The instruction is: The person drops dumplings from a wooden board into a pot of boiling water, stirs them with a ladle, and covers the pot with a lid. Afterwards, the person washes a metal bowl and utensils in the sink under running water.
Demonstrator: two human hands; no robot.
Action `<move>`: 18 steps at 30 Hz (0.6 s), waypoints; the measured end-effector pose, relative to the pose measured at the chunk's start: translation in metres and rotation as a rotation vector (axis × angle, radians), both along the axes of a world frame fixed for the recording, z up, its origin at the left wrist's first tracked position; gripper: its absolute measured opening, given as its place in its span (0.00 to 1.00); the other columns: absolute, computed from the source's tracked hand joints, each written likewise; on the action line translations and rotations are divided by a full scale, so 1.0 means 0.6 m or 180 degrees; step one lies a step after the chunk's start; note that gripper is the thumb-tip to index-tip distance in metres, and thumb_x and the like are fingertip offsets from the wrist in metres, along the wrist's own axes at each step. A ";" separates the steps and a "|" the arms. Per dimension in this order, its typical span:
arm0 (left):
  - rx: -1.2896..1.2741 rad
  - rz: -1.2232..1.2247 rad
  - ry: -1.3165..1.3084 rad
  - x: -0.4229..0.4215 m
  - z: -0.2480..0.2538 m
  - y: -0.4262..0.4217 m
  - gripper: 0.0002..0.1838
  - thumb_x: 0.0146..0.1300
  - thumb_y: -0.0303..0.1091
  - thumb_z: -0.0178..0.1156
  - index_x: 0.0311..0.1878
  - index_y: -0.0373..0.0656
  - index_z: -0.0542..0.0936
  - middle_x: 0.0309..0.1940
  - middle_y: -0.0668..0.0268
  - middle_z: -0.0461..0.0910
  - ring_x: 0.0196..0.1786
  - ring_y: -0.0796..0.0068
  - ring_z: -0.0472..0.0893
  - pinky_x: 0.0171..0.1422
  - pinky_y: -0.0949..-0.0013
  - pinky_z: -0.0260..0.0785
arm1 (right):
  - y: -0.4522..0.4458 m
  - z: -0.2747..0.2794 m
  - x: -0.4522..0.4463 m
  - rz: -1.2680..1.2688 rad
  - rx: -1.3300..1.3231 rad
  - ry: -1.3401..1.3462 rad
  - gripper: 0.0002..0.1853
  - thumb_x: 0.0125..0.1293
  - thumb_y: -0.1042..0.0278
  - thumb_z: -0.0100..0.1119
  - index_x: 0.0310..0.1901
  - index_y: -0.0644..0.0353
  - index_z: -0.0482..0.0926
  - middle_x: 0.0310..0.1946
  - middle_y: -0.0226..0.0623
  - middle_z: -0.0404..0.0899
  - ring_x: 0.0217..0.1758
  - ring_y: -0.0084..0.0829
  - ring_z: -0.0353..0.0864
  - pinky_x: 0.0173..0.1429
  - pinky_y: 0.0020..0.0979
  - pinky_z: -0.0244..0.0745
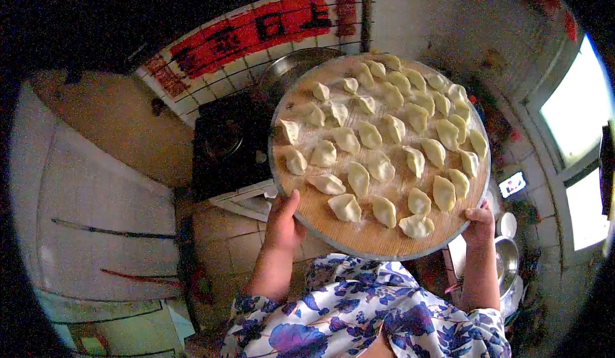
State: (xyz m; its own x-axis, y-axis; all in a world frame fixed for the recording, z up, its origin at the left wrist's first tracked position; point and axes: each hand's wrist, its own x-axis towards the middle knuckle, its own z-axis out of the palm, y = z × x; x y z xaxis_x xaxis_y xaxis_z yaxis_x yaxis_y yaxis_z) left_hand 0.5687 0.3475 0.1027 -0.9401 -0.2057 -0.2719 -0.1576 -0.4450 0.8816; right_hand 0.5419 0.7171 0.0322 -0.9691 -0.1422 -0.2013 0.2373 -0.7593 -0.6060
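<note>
A large round tray with a woven, wood-coloured surface and a grey rim is held up in front of my body. Many raw dumplings, pale and dusted with flour, lie spread over it. My left hand grips the tray's lower left edge, its thumb on the rim and the other fingers hidden beneath. On the lower right edge, my right hand has its thumb over the top, with the fingers mostly underneath. Both hands share the tray's weight.
Behind the tray's left side is a black stove, with a metal pan further back. A red banner hangs on the tiled wall. At right are a metal basin, a lit phone and a window.
</note>
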 end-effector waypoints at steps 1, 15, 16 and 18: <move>0.0114 -0.0094 0.0125 0.000 0.000 0.000 0.28 0.64 0.41 0.57 0.64 0.40 0.67 0.56 0.58 0.75 0.58 0.57 0.75 0.61 0.54 0.69 | 0.001 -0.005 0.000 0.0014 -0.0025 0.0001 0.31 0.39 0.77 0.60 0.52 0.71 0.73 0.45 0.46 0.81 0.46 0.41 0.83 0.54 0.40 0.79; 0.0528 -0.1188 0.0038 -0.025 -0.009 0.017 0.39 0.48 0.25 0.62 0.66 0.38 0.62 0.61 0.56 0.69 0.64 0.54 0.69 0.68 0.51 0.62 | 0.048 -0.015 -0.049 0.0288 -0.0059 -0.0191 0.32 0.41 0.76 0.65 0.54 0.71 0.73 0.47 0.45 0.81 0.48 0.41 0.82 0.57 0.42 0.76; 0.0630 -0.1336 0.0105 -0.040 -0.007 0.021 0.39 0.48 0.26 0.61 0.67 0.38 0.61 0.62 0.57 0.69 0.64 0.55 0.69 0.69 0.52 0.60 | 0.052 -0.010 -0.053 0.0276 -0.0027 -0.0140 0.32 0.41 0.76 0.66 0.53 0.70 0.74 0.47 0.45 0.81 0.49 0.40 0.82 0.59 0.43 0.75; 0.0505 -0.1303 0.0126 -0.046 -0.002 0.022 0.39 0.48 0.26 0.61 0.67 0.38 0.61 0.62 0.57 0.68 0.64 0.55 0.68 0.70 0.51 0.59 | 0.056 -0.014 -0.058 0.0277 0.0032 -0.0131 0.33 0.40 0.76 0.67 0.54 0.70 0.73 0.47 0.45 0.81 0.49 0.40 0.82 0.59 0.42 0.74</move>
